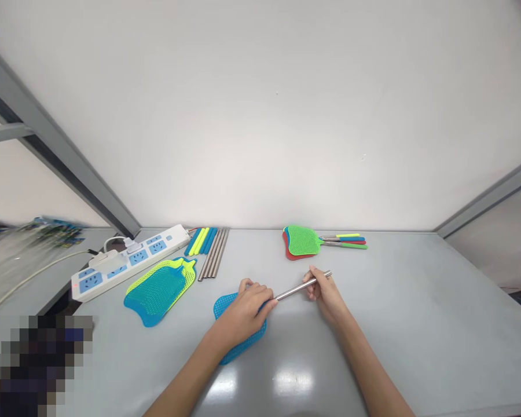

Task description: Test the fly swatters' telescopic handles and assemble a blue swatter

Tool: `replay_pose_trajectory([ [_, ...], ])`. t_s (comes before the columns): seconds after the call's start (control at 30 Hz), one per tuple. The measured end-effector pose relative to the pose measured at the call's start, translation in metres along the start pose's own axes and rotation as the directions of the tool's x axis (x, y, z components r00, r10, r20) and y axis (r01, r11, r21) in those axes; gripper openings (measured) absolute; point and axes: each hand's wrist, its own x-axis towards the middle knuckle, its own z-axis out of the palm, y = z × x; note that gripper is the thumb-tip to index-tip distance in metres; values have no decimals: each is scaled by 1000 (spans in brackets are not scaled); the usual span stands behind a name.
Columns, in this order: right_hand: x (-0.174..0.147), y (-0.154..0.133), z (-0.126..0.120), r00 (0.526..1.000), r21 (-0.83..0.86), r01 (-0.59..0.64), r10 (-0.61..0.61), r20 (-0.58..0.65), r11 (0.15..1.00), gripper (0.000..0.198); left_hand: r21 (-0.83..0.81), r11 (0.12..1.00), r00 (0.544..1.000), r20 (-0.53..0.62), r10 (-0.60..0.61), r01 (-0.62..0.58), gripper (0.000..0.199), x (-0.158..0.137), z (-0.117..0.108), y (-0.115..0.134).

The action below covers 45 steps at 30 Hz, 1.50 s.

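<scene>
A blue fly swatter head (244, 343) lies on the table under my left hand (248, 308), whose fingers close on its neck. From that neck a silver metal rod (294, 290) runs up to the right. My right hand (320, 288) pinches the rod near its far end between thumb and fingers. The exact joint between rod and head is hidden by my left fingers. Left of my hands lies a stack of blue and yellow swatter heads (158, 292). Behind it several bare metal rods (214, 255) lie beside blue and yellow handle grips (201, 241).
Several complete swatters, a green one (304, 241) on top, lie near the back wall. A white power strip (132, 260) with plugs and cables stands at the left. Clear plastic packaging (30, 255) lies beyond the left frame. The grey table (417, 301) meets the wall behind.
</scene>
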Motion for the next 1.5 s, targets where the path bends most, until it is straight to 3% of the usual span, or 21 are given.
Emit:
replay_pose_trajectory([
  [0.13, 1, 9, 11, 998, 82, 6, -1, -61, 997, 35, -14, 1000, 1000, 18, -7, 7, 26, -3, 3, 5],
  [0.37, -5, 11, 18, 999, 148, 34, -34, 1, 988, 35, 37, 996, 997, 3, -79, 78, 29, -3, 5, 6],
  [0.5, -12, 13, 22, 996, 98, -20, 11, 91, 995, 36, 47, 993, 992, 57, -109, 106, 27, -4, 9, 12],
  [0.63, -18, 17, 31, 980, 36, -80, 72, 184, 996, 37, -10, 996, 991, 102, -85, 86, 26, -5, 15, 20],
  [0.77, -19, 19, 32, 982, 76, -65, 50, 184, 995, 27, -161, 984, 996, 68, -64, 74, 26, -1, 9, 15],
  [0.83, -18, 20, 30, 985, 109, -69, 51, 166, 992, 24, -206, 975, 996, -16, -92, 86, 27, 5, -1, 1],
  [0.9, -16, 21, 28, 987, 138, -82, 61, 150, 987, 24, -108, 981, 974, -143, -174, 160, 30, 14, -16, -24],
  [0.97, -13, 23, 26, 986, 164, -95, 71, 148, 982, 25, 95, 936, 919, -249, -306, 338, 32, 23, -33, -57],
  [1.1, -11, 26, 23, 983, 184, -111, 81, 162, 977, 25, 194, 836, 838, -322, -440, 513, 31, 37, -59, -121],
  [1.23, -10, 27, 23, 982, 195, -108, 74, 176, 975, 25, 295, 733, 786, -314, -532, 613, 34, 42, -67, -155],
  [1.5, -12, 24, 25, 983, 192, -101, 68, 172, 976, 26, 442, 705, 823, -169, -542, 555, 40, 52, -65, -172],
])
